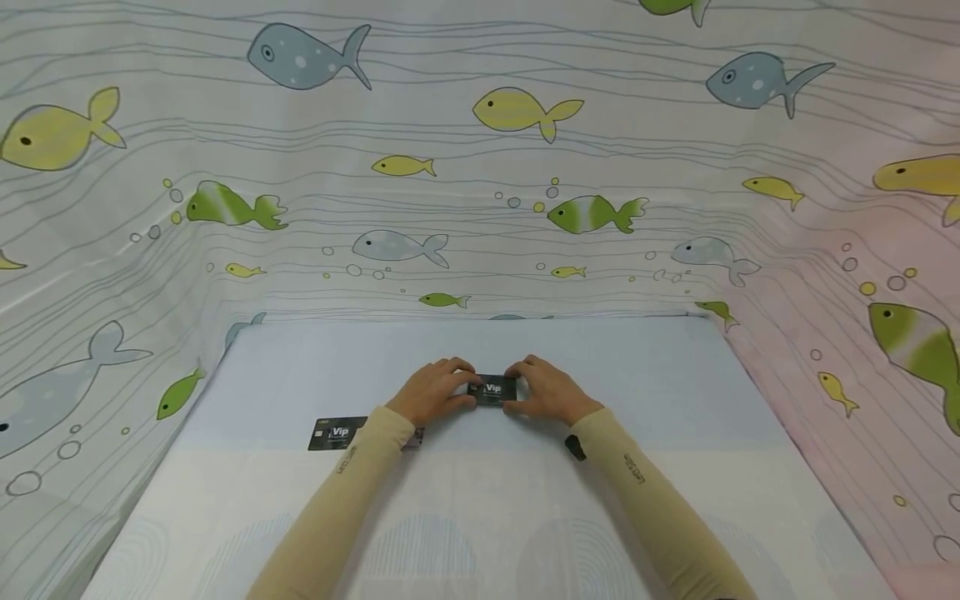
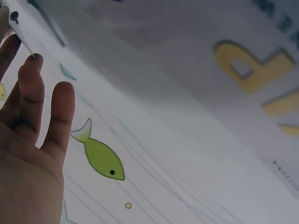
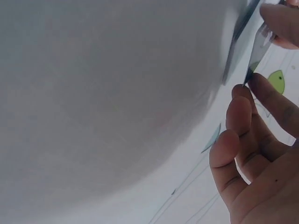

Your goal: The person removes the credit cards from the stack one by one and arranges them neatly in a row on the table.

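Note:
A small black card with "Vip" in white letters [image 1: 492, 398] is held between both hands near the middle of the table in the head view. My left hand [image 1: 437, 390] pinches its left end; my right hand [image 1: 551, 392] pinches its right end. In the right wrist view the card [image 3: 258, 46] appears nearly edge-on between the thumb and fingers of the right hand [image 3: 261, 158]. Only a thin edge of it shows by the left hand [image 2: 32, 154] in the left wrist view. Another black Vip card [image 1: 324, 436] lies left of the hands, partly hidden by the left forearm.
Beyond the left sleeve, a dark patterned piece [image 1: 417, 438] shows on the table; whether it belongs to that card I cannot tell. A black object [image 1: 575, 447] sits beside the right cuff. The pale table [image 1: 480, 517] is surrounded by fish-print sheeting [image 1: 480, 196].

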A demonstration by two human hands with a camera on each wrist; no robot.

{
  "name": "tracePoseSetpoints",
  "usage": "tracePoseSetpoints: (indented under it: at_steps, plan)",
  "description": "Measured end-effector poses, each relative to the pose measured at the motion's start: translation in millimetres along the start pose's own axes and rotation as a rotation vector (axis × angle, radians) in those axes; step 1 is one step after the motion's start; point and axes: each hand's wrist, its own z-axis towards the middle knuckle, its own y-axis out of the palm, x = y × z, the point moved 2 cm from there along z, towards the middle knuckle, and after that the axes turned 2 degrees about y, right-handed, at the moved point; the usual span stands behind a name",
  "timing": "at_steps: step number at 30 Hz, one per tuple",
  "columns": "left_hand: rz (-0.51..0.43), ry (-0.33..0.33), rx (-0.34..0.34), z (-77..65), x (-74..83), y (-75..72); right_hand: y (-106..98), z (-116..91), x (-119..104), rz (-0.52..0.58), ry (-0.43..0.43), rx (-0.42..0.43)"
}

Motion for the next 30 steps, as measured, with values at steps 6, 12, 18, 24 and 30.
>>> tracePoseSetpoints:
  at_steps: [6,12,18,24,30]
  plan:
    - [0.017,0.017,0.025,-4.1,8.3,-9.3,-2.1,-5.1,-1.0,0.018,-0.031,0.025]
    - [0.045,0.010,0.034,-10.6,18.0,-21.1,-6.9,-12.0,-1.7,0.014,-0.081,0.072]
    - [0.024,0.005,0.058,-17.1,24.2,-29.3,-13.2,-20.1,-6.5,0.036,-0.129,0.106]
    - [0.007,0.010,0.064,-23.4,25.1,-33.8,-15.0,-27.2,-12.0,0.046,-0.184,0.143]
    - [0.025,0.034,0.069,-29.7,25.0,-34.7,-13.0,-33.3,-16.8,0.058,-0.221,0.148]
